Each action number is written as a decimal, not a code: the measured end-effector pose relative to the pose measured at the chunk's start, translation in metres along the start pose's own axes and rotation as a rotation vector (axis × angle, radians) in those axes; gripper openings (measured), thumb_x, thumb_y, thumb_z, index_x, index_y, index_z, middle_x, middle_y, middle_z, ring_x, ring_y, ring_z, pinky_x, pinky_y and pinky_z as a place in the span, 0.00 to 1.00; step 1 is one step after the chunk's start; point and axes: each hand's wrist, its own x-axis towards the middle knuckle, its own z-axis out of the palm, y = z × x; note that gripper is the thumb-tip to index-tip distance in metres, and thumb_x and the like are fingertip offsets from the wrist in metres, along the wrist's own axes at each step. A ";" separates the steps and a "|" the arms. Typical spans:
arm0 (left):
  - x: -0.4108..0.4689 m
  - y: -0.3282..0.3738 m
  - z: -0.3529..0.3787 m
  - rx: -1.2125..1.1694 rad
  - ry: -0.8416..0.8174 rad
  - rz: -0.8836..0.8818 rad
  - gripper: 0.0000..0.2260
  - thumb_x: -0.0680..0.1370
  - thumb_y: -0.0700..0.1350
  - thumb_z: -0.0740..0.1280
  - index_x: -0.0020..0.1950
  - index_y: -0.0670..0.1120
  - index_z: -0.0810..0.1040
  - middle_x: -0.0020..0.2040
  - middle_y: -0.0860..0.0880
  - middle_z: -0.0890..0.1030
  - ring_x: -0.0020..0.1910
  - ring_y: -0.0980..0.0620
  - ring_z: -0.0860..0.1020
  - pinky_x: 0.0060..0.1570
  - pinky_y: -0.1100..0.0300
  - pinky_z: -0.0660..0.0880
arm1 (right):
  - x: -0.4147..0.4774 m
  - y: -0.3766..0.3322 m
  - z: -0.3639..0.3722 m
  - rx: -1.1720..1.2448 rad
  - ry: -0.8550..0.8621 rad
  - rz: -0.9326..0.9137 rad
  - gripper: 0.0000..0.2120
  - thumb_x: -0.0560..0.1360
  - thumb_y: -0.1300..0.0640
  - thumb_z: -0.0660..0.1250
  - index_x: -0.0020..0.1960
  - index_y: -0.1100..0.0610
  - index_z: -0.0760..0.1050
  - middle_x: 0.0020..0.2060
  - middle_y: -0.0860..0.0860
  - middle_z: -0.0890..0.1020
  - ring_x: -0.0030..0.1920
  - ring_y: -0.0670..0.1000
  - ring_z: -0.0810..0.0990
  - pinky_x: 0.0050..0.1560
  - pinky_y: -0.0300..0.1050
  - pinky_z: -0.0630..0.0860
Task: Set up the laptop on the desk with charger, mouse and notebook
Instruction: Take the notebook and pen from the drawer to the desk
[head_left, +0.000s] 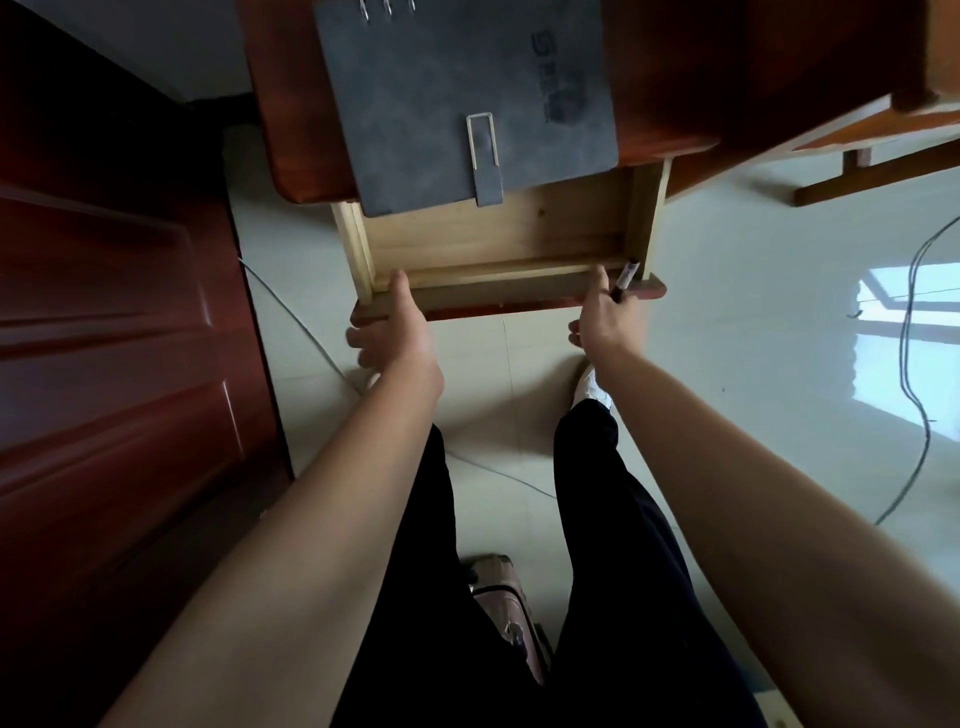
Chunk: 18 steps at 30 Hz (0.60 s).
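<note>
A person stands bent over a red-brown desk (291, 130), both bare arms stretched down to its open drawer (493, 293). The drawer, of pale wood, is pulled well out from under the desk top.

The left hand (395, 327) grips the left end of the drawer front. Its thumb lies over the top edge and its fingers are curled below the front panel. The right hand (605, 317) is at the right end of the same panel, thumb resting on the top edge. It pinches a dark pen (626, 280) between its fingers, and the pen slants up over the drawer's right corner.

A grey notebook (457, 93) lies flat and closed on the desk. Its metal rings sit at the far edge, and a strap (485, 156) runs through a loop on the cover. The notebook's near edge and the strap end hang out over the back of the open drawer.

At left stands a dark red panelled door (104, 364). The floor (727, 312) is pale glossy tile. The person wears black trousers (613, 519) and a white shoe (587, 387), and a pink suitcase (506, 613) stands behind the legs.
</note>
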 end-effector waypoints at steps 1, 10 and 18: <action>0.000 -0.003 0.001 -0.104 -0.126 -0.123 0.34 0.72 0.67 0.67 0.71 0.51 0.63 0.72 0.47 0.65 0.65 0.44 0.69 0.63 0.47 0.70 | 0.001 0.006 0.002 0.033 -0.082 0.109 0.20 0.82 0.42 0.56 0.48 0.56 0.76 0.44 0.55 0.81 0.42 0.56 0.84 0.45 0.53 0.83; -0.013 0.010 -0.001 -0.369 -0.228 -0.133 0.05 0.78 0.48 0.61 0.53 0.49 0.72 0.58 0.44 0.78 0.51 0.48 0.80 0.47 0.52 0.79 | -0.011 -0.009 0.005 0.372 -0.095 0.221 0.13 0.75 0.65 0.52 0.52 0.58 0.73 0.50 0.54 0.84 0.31 0.44 0.85 0.25 0.36 0.74; -0.034 0.022 0.014 -0.177 -0.090 0.227 0.16 0.75 0.42 0.64 0.61 0.42 0.67 0.49 0.48 0.76 0.52 0.43 0.79 0.53 0.49 0.78 | -0.017 -0.026 -0.012 0.024 -0.039 -0.244 0.08 0.79 0.62 0.54 0.57 0.56 0.67 0.54 0.52 0.81 0.38 0.46 0.86 0.51 0.55 0.81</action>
